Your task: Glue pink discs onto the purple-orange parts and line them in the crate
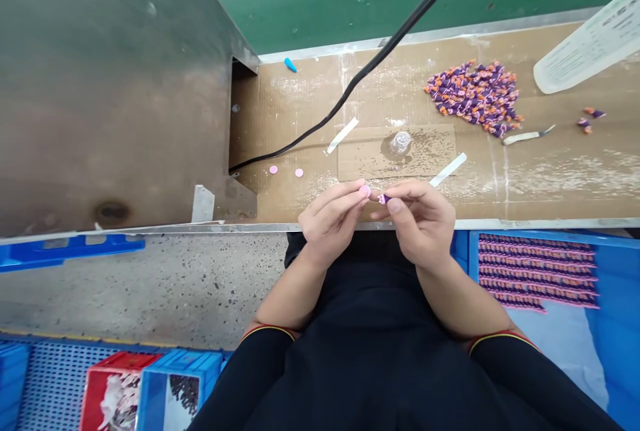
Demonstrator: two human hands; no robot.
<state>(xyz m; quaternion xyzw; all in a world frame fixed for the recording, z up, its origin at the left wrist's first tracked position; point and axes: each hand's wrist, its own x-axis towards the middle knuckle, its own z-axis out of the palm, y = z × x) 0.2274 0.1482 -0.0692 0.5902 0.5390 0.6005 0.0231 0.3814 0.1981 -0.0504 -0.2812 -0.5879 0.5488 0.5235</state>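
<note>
The left hand (331, 221) is pinching a pink disc (365, 190) at its fingertips, while the right hand (424, 219) is gripping a small purple piece (385, 198) between thumb and fingers, its pink end pointing toward the disc. Just beyond both hands, a clear cup (400, 143) is standing on a cardboard pad (357, 163), and two spare discs (299, 172) are lying left of the left hand. Farther out beyond the right hand, a pile (475, 96) is resting near a brush (523, 138), and a bin (613, 324) right of that forearm is holding purple-and-pink rows (537, 271).
</note>
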